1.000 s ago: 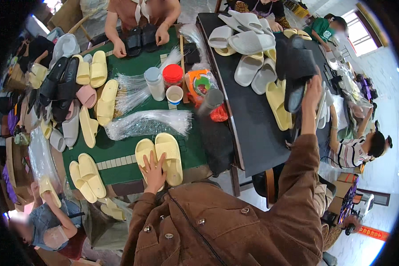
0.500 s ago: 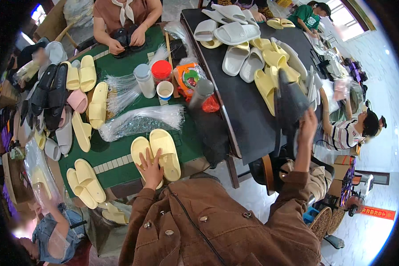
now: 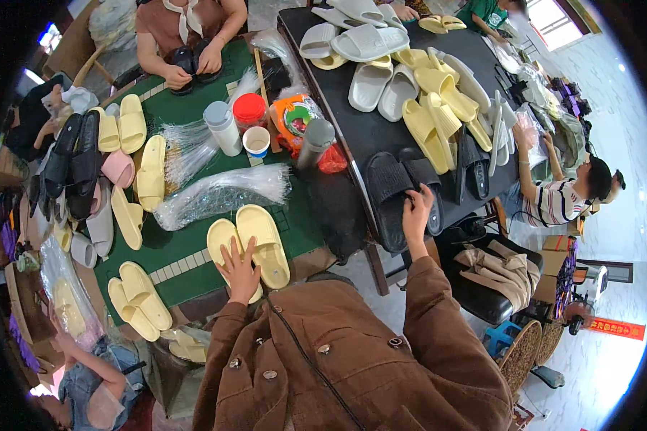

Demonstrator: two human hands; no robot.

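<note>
My left hand (image 3: 239, 271) lies with fingers spread on a pair of pale yellow slippers, mostly over the left slipper (image 3: 223, 238); the right slipper (image 3: 262, 246) is beside it. My right hand (image 3: 417, 210), fingers apart and slightly bent, touches a pair of black slippers lying on the dark table, between the left slipper (image 3: 387, 197) and the right slipper (image 3: 424, 181). Just right of them, other black slippers (image 3: 473, 167) lean beside the pile. Another yellow pair (image 3: 139, 298) sits at the green table's left corner.
Grey and yellow slippers (image 3: 370, 44) are piled on the dark table (image 3: 334, 93). Clear plastic bags (image 3: 226, 194), a grey-lidded bottle (image 3: 223, 126), a red-lidded jar, a paper cup (image 3: 257, 141) and a dark tumbler (image 3: 315, 144) stand mid-table. A co-worker's hands (image 3: 194, 68) handle black slippers opposite.
My right hand has moved left and inward from the pile's edge, and a black slipper pair now lies flat by the dark table's near edge. My left hand stays on the yellow pair.
</note>
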